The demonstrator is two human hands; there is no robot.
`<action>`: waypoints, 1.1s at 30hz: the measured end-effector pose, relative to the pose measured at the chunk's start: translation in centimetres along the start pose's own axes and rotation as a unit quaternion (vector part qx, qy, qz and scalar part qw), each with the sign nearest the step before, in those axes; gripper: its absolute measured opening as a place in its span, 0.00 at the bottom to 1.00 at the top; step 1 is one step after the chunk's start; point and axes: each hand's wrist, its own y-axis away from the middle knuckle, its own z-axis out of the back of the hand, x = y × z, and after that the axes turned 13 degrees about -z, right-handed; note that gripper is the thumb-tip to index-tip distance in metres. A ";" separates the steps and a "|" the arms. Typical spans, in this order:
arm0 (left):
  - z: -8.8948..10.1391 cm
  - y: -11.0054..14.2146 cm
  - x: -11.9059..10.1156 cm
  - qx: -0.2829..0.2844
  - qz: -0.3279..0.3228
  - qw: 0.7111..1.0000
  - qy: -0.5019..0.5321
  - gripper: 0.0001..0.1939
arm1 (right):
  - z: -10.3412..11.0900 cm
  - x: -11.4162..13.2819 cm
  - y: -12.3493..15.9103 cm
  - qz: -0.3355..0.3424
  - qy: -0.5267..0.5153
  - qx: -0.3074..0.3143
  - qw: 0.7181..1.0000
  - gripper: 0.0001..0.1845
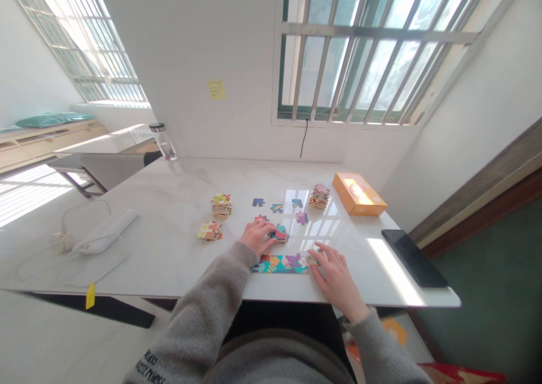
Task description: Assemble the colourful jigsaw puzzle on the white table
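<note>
A joined strip of jigsaw pieces (pixel 282 264), teal with flowers, lies along the near part of the table. At its right end, my right hand (pixel 336 274) has thumb and index finger around a puzzle piece (pixel 314 259). My left hand (pixel 256 237) is open, its fingers stretched over the left side of a small pile of puzzle pieces (pixel 280 235) just beyond the strip. That hand partly covers a reddish piece (pixel 259 218). Farther back lie loose pieces, among them a dark blue one (pixel 258 202), a patterned one (pixel 277 208) and a purple one (pixel 301 218).
Stacks of puzzle pieces stand at left (pixel 221 206) and right (pixel 319 196), with a lower pile (pixel 210 231) at left. An orange box (pixel 359 193) and a black tablet (pixel 412 258) lie at right. A power strip (pixel 105 231) with cables and a bottle (pixel 163 142) are at left.
</note>
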 end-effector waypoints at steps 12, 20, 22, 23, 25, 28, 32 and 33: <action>0.8 -0.6 -0.8 -0.113 -0.061 0.980 0.150 0.11 | -0.1 3.2 -4.4 0.005 -0.184 0.007 0.983 0.19; 1.4 -0.6 -1.7 -0.100 -0.089 0.973 0.189 0.11 | -1.7 4.4 -7.7 -0.058 -0.335 0.093 0.936 0.25; 1.4 -0.5 -1.8 -0.089 -0.090 0.974 0.189 0.10 | -1.8 4.3 -7.6 -0.065 -0.338 0.097 0.934 0.24; 1.4 -0.5 -1.9 -0.086 -0.088 0.975 0.187 0.09 | -1.8 4.3 -7.4 -0.068 -0.340 0.096 0.933 0.24; 1.2 -0.5 -1.8 -0.095 -0.082 0.975 0.185 0.08 | -1.8 4.2 -7.1 -0.070 -0.346 0.094 0.931 0.24; 1.0 -0.4 -1.7 -0.136 -0.081 0.970 0.186 0.07 | -1.8 4.3 -6.9 -0.068 -0.354 0.101 0.927 0.25; 0.9 -0.4 -1.7 -0.158 -0.094 0.969 0.165 0.08 | -1.9 4.4 -6.9 -0.074 -0.378 0.129 0.914 0.26; 0.9 -0.4 -1.8 -0.155 -0.094 0.971 0.155 0.08 | -2.0 4.5 -6.9 -0.079 -0.388 0.133 0.909 0.26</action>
